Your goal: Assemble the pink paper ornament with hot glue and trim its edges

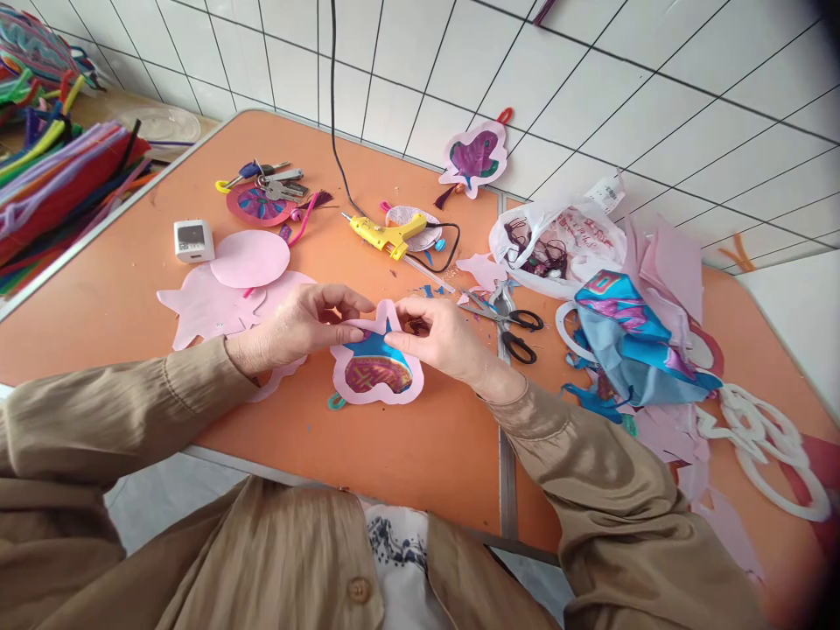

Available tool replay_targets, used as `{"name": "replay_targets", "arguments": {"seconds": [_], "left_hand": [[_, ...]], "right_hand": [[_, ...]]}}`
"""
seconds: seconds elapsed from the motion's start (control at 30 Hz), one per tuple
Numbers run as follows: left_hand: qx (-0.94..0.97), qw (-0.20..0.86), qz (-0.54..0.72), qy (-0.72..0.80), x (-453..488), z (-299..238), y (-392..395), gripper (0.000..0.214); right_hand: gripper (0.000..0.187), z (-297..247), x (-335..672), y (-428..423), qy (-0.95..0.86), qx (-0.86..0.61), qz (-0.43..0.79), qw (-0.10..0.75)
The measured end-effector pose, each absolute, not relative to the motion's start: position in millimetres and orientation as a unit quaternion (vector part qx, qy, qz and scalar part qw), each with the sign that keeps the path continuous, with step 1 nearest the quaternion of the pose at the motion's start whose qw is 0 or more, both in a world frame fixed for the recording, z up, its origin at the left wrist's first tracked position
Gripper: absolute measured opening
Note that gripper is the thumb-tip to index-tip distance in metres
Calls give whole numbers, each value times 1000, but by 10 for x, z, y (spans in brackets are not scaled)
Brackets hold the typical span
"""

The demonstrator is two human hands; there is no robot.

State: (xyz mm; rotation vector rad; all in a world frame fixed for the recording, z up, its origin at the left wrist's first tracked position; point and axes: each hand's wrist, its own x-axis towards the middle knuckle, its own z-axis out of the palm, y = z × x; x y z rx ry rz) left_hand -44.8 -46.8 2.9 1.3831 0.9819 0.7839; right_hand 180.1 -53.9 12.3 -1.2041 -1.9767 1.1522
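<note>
A pink paper cutout (377, 381) with a blue and purple fabric centre lies on the orange table (407, 455) in front of me. My left hand (298, 324) pinches its upper left edge with thumb and fingers closed. My right hand (439, 337) presses and pinches the top right of the same cutout, fingers curled. A small teal loop sticks out at the cutout's lower left.
Black-handled scissors (512, 324) lie just right of my hands. A yellow glue gun (387, 234) with a black cord lies behind. Pink paper shapes (229, 284), a white charger (192, 240), keys (276, 179), a plastic bag (557, 245), blue fabric (630, 341) and pipe cleaners (59, 184) surround them.
</note>
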Motion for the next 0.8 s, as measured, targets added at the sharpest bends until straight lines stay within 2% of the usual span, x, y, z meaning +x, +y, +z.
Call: {"name": "replay_targets", "arguments": {"seconds": [0.13,0.23,0.3,0.53,0.8], "left_hand": [[603,628,285,401,-439,46,-492,29],[623,624,273,384,-418,63,-519,28],[619,629,277,380,-403,78,-535,33],[553,659,274,430,-363,84,-565,40],[567,650,259,435,-336,84,-595,31]], "right_hand": [[19,117,1767,-614,-780,-439,319,312],[14,132,1750,-674,-802,-414,289,319],[5,153,1756,-689,-796,-406,318,316],[18,149,1809,-627,-700,-401,518,284],[24,57,1785,-662,-677,-432,524,283]]}}
